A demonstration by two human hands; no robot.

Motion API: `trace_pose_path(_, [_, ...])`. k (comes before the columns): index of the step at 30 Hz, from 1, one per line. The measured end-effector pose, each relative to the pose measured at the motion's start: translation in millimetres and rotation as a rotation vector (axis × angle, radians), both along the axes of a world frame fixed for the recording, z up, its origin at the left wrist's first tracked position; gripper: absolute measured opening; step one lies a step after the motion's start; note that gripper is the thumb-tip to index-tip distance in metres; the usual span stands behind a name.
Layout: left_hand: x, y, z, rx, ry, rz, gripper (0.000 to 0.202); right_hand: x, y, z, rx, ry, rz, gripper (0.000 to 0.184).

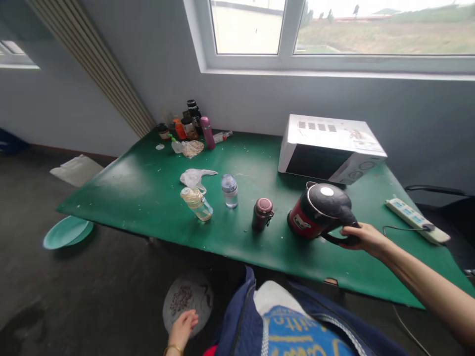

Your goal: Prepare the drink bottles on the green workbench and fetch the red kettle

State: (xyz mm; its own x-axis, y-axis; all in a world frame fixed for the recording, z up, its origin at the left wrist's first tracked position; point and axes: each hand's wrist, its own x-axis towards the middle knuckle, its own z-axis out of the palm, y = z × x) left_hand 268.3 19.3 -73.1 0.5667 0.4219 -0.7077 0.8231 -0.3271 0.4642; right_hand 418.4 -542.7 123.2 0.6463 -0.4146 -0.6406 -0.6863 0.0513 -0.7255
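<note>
My right hand (365, 236) is wrapped round the black handle of a red and black electric kettle (309, 212) near the table's front edge. The kettle's black lid is closed. Whether its base fully rests on the table, I cannot tell. Just left of it stands a dark reddish-brown flask (262, 213). Farther left are an upright clear bottle with a blue-grey lid (229, 190) and a yellowish bottle (198, 203) that looks tilted from this angle. My left hand (183, 326) hangs below the table edge, holding nothing, its fingers loosely bent and slightly apart.
The green table (141, 198) carries a white microwave-like box (332, 131), a power strip (417, 220) and a plastic bag (195, 176). A pink flask (208, 133) stands among several bottles at the back left. On the floor are a teal basin (67, 232) and a round stool (174, 301).
</note>
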Motion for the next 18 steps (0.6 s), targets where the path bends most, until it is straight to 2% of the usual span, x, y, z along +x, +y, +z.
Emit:
trace_pose_path(2, [-13.8, -24.3, -2.8, -0.041, 0.013, 0.044, 0.016, 5.6, -11.0, -3.0, 0.009, 0.025, 0.069, 0.016])
trace_pose_path(5, [-20.5, -53.1, -3.8, -0.1, -0.012, 0.07, 0.015, 10.7, -28.1, -6.8, 0.024, 0.044, 0.159, 0.016])
trace_pose_path(12, [-25.8, -83.4, 11.9, -0.123, -0.067, 0.05, 0.02, 9.2, -61.8, -13.8, 0.008, -0.037, 0.32, 0.016])
trace_pose_path(15, [-31.6, -94.3, 18.1, -0.109, -0.06, 0.031, 0.017, -10.7, -67.9, -29.9, -0.134, -0.094, 0.349, 0.05])
trace_pose_path(17, [-33.5, -102.1, 20.1, -0.105, -0.055, 0.017, 0.014, -29.6, -62.3, -53.0, -0.317, -0.051, 0.342, 0.071])
trace_pose_path(18, [-33.2, -105.7, 20.6, -0.103, -0.055, 0.008, 0.013, -38.7, -55.7, -67.9, -0.413, -0.006, 0.348, 0.075])
